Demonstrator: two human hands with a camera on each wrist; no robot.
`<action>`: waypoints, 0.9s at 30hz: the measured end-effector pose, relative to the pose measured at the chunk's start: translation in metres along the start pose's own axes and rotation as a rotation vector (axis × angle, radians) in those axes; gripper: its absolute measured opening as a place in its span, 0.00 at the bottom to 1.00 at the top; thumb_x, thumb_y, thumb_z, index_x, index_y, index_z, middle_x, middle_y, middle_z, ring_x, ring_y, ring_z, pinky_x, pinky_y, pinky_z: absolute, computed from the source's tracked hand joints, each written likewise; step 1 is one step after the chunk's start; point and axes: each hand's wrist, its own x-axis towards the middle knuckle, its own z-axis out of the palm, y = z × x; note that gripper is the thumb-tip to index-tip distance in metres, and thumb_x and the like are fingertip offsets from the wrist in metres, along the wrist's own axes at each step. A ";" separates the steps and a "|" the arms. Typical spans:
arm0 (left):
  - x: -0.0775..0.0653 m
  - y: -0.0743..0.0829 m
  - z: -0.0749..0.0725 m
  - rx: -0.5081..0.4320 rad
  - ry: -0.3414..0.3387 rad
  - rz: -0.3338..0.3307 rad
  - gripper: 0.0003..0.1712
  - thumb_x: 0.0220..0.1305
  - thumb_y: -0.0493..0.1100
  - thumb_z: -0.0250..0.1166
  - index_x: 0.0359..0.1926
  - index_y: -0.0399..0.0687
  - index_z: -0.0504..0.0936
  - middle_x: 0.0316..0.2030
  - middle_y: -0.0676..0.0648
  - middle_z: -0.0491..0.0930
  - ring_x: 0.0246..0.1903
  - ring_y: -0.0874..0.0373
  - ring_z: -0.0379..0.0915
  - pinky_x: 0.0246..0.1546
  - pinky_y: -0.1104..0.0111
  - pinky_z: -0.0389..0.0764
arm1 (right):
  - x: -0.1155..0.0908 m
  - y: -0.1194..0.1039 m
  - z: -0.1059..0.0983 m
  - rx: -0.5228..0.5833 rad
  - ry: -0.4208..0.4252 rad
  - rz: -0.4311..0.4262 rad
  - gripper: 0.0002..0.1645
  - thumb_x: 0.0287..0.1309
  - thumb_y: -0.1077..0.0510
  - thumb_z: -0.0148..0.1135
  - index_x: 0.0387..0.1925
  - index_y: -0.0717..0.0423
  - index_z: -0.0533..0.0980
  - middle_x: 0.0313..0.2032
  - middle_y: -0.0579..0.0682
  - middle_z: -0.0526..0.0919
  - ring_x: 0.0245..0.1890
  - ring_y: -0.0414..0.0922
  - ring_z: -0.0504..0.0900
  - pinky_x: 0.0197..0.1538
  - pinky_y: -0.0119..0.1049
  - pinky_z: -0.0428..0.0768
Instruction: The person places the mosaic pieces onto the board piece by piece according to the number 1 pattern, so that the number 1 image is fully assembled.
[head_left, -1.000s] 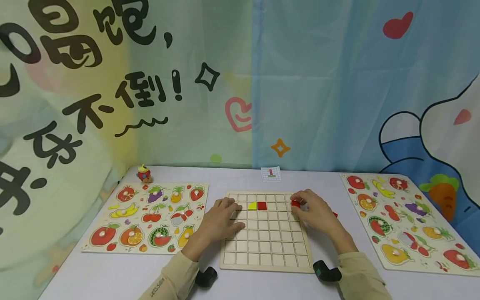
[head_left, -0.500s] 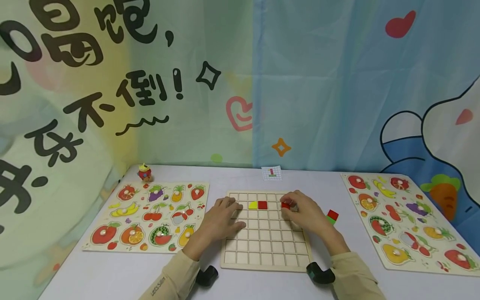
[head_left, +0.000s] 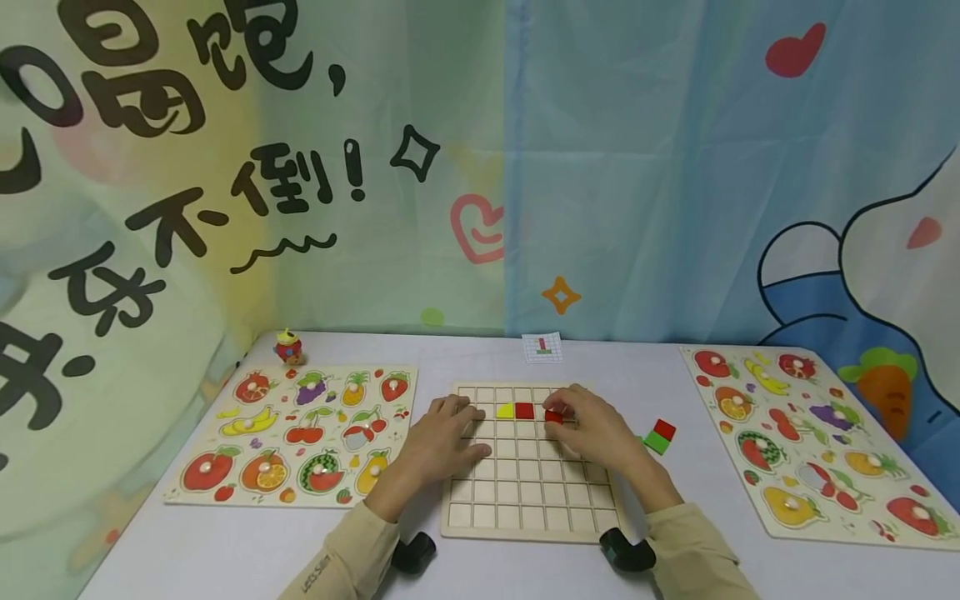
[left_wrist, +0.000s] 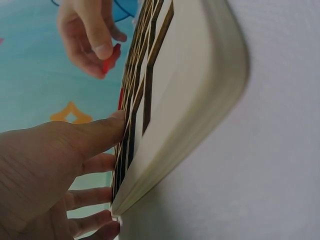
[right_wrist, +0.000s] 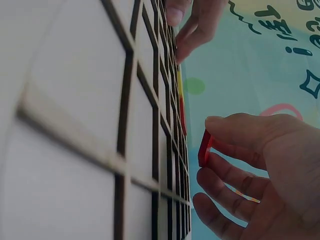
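Between thumb and fingers, my right hand (head_left: pixel 600 429) pinches a small red square tile (head_left: pixel 553 416) over the upper part of a wooden grid board (head_left: pixel 517 535). In the right wrist view that tile (right_wrist: pixel 205 147) stands on edge, apart from the grid surface. My left hand (head_left: pixel 442 442) rests on the board's left edge with fingers spread; in the left wrist view its thumb (left_wrist: pixel 102 132) lies at the grid. A yellow tile (head_left: pixel 506 411) and another red tile (head_left: pixel 524 411) sit side by side in the second row, left of the held one.
Loose red (head_left: pixel 664 429) and green (head_left: pixel 656 442) tiles lie right of the board. Behind it is a small card (head_left: pixel 542 347) with a grid pattern. Fruit puzzle boards flank it at left (head_left: pixel 300 496) and right (head_left: pixel 817 500). A small figurine (head_left: pixel 288 347) stands at the back left.
My right hand has moved left over the board with the red tile, toward the tiles in the second row. The loose tiles at right have come into view. The left hand stays put.
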 end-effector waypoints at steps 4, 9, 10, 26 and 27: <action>0.000 0.000 0.000 0.006 0.004 -0.005 0.27 0.58 0.56 0.65 0.55 0.49 0.76 0.59 0.42 0.70 0.61 0.43 0.64 0.50 0.52 0.77 | 0.003 -0.006 0.004 0.000 -0.016 -0.005 0.14 0.55 0.56 0.66 0.44 0.53 0.78 0.39 0.46 0.79 0.40 0.43 0.79 0.43 0.39 0.78; -0.002 0.004 0.005 0.015 0.024 0.001 0.25 0.61 0.53 0.63 0.55 0.46 0.75 0.61 0.39 0.68 0.62 0.41 0.62 0.53 0.50 0.75 | 0.006 -0.015 0.009 0.015 -0.052 -0.013 0.13 0.54 0.57 0.66 0.42 0.52 0.79 0.37 0.45 0.79 0.38 0.41 0.77 0.41 0.37 0.77; -0.003 0.005 0.006 0.009 0.032 0.003 0.25 0.61 0.52 0.63 0.55 0.45 0.74 0.61 0.38 0.67 0.63 0.40 0.62 0.53 0.49 0.74 | 0.007 -0.016 0.011 0.016 -0.056 -0.014 0.12 0.54 0.57 0.67 0.42 0.52 0.79 0.37 0.45 0.79 0.38 0.41 0.77 0.41 0.37 0.77; -0.008 0.006 0.034 -0.358 0.292 0.001 0.16 0.59 0.40 0.62 0.50 0.48 0.79 0.61 0.35 0.66 0.67 0.33 0.51 0.64 0.43 0.61 | 0.015 -0.027 0.025 -0.075 -0.044 -0.006 0.12 0.52 0.57 0.68 0.40 0.54 0.79 0.36 0.46 0.77 0.32 0.38 0.74 0.38 0.35 0.75; -0.008 0.005 0.035 -0.355 0.303 0.007 0.16 0.59 0.40 0.62 0.49 0.48 0.79 0.61 0.36 0.67 0.67 0.34 0.53 0.63 0.43 0.62 | 0.015 -0.027 0.025 -0.076 -0.043 0.000 0.12 0.52 0.56 0.68 0.40 0.54 0.80 0.36 0.46 0.77 0.33 0.39 0.74 0.38 0.35 0.76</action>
